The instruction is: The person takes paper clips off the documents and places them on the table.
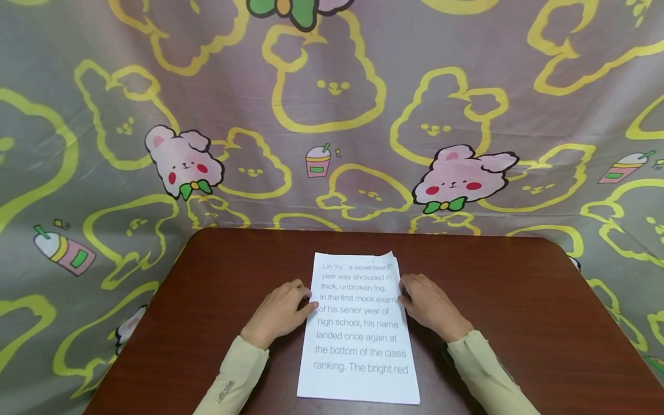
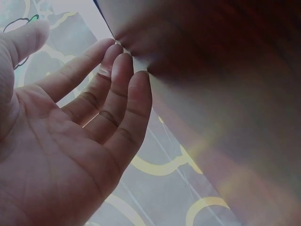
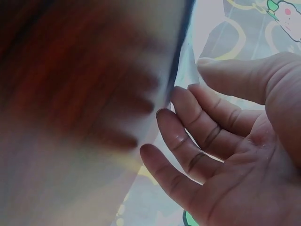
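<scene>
A stack of white printed paper (image 1: 358, 383) lies on the brown table, its large grey text facing me. The top sheet curls up at the far right corner. At the left edge of the paper is my left hand (image 1: 278, 311), its thumb tip at the margin. In the left wrist view, the slightly bent fingers (image 2: 127, 108) rest their tips on the tabletop. My right hand (image 1: 433, 305) sits at the opposite edge of the paper. The right wrist view shows its fingers (image 3: 183, 146) loosely bent, with some tips near or touching the table surface.
The dark brown wooden table (image 1: 519, 323) has rounded far corners. Behind it and along both sides hangs a grey-pink curtain (image 1: 358, 155) printed with yellow outlines, bunnies and drink cups.
</scene>
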`<state>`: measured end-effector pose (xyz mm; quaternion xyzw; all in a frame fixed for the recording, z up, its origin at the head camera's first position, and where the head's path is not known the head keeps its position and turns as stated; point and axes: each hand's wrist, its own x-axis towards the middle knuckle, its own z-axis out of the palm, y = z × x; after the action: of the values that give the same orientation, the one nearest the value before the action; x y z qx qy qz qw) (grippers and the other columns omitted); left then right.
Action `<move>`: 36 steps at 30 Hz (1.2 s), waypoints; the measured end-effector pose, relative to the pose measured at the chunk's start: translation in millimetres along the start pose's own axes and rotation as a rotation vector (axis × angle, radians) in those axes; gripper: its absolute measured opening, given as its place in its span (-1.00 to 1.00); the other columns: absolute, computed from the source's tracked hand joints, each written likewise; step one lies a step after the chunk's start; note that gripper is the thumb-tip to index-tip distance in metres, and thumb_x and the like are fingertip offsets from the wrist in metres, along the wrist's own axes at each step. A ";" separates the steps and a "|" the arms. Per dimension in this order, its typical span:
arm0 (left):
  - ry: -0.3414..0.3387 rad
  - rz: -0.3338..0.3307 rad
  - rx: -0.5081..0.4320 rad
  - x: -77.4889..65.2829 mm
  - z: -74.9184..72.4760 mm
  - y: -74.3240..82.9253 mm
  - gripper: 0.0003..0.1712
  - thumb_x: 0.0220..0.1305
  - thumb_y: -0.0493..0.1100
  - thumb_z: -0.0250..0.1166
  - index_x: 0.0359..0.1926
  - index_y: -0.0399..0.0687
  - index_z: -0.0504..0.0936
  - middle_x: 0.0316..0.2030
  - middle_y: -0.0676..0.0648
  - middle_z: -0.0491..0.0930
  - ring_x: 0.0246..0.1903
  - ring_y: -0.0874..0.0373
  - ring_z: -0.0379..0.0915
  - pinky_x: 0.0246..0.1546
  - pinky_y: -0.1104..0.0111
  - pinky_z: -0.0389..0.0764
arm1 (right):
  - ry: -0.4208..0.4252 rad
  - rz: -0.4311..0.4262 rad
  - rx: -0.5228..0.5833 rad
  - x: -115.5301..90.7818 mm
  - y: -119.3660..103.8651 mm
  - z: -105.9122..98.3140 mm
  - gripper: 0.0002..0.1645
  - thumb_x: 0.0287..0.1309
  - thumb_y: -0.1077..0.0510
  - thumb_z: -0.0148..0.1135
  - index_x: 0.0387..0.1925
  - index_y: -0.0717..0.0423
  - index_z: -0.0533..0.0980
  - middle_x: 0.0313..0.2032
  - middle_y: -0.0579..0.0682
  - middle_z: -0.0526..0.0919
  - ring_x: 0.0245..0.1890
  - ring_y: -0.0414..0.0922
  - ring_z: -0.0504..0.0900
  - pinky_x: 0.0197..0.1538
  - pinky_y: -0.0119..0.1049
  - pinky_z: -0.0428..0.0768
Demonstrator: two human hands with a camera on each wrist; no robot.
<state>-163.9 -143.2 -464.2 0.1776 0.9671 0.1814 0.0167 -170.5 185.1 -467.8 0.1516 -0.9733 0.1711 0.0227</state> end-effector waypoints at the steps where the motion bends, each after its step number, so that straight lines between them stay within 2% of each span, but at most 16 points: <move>1: 0.000 -0.001 0.000 0.0 0.2 -0.1 -0.58 0.39 0.06 0.38 0.00 -0.20 0.77 -0.26 0.01 0.59 -0.34 0.20 0.37 -0.26 0.29 0.53 | -0.003 0.007 0.009 0.5 0.3 -0.2 -0.84 0.20 0.33 0.41 -0.35 0.15 0.54 -0.47 -0.05 0.51 -0.40 -0.10 0.40 -0.30 -0.25 0.39; 7: 0.000 -0.005 0.003 0.2 0.8 -0.6 -0.58 0.38 0.06 0.38 0.01 -0.21 0.77 -0.26 -0.01 0.59 -0.34 0.19 0.38 -0.27 0.28 0.54 | -0.044 0.052 0.039 2.0 0.5 -0.6 -0.89 0.22 0.29 0.41 -0.33 0.14 0.58 -0.47 -0.05 0.57 -0.46 -0.12 0.42 -0.36 -0.27 0.39; 17: 0.004 -0.009 0.002 0.7 1.0 -0.4 -0.57 0.38 0.06 0.38 0.00 -0.20 0.77 -0.26 0.00 0.59 -0.35 0.19 0.38 -0.26 0.28 0.54 | -0.010 0.002 0.049 1.4 0.4 -1.4 -0.88 0.23 0.34 0.33 -0.40 0.12 0.58 -0.49 -0.06 0.59 -0.49 -0.16 0.41 -0.39 -0.30 0.40; 21: 0.008 -0.009 0.007 0.4 1.7 -0.5 -0.58 0.38 0.07 0.38 0.00 -0.20 0.77 -0.26 0.00 0.59 -0.34 0.19 0.38 -0.26 0.27 0.54 | -0.008 0.009 0.054 1.9 1.3 -1.5 -0.87 0.24 0.33 0.32 -0.41 0.10 0.57 -0.49 -0.06 0.60 -0.48 -0.16 0.42 -0.38 -0.29 0.42; 29: 0.003 -0.006 0.008 -0.1 1.6 -0.4 -0.57 0.39 0.07 0.38 0.00 -0.20 0.77 -0.26 0.00 0.59 -0.34 0.19 0.39 -0.25 0.26 0.55 | -0.090 0.096 0.108 3.9 -0.8 -1.6 -0.92 0.24 0.25 0.39 -0.32 0.12 0.60 -0.44 -0.05 0.62 -0.46 -0.14 0.45 -0.35 -0.28 0.42; 36: -0.001 -0.008 -0.010 0.5 2.0 -2.0 -0.58 0.39 0.05 0.38 0.01 -0.21 0.77 -0.27 0.00 0.59 -0.36 0.20 0.37 -0.28 0.30 0.52 | -0.099 0.082 0.088 3.8 -1.9 -0.7 -0.87 0.20 0.31 0.35 -0.43 0.09 0.59 -0.51 -0.06 0.57 -0.50 -0.13 0.42 -0.40 -0.30 0.38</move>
<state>-164.9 -144.1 -466.8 0.1737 0.9669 0.1862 0.0189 -173.5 182.6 -466.2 0.1206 -0.9701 0.2068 -0.0393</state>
